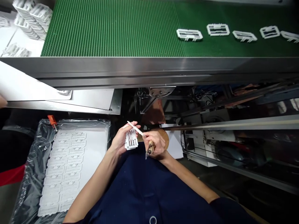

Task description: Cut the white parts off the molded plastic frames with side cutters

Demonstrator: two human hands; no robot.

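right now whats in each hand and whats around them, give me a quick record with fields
left hand: holds a white plastic part
right hand: holds a wooden-handled pointed tool
between hands: thin white strip, touching the right fingers
ahead: green conveyor belt carrying white frames
left side: white sheet of parts on clear plastic

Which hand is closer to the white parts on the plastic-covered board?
Left. The left hand is just right of the white parts; the right hand is farther right, beyond the left hand.
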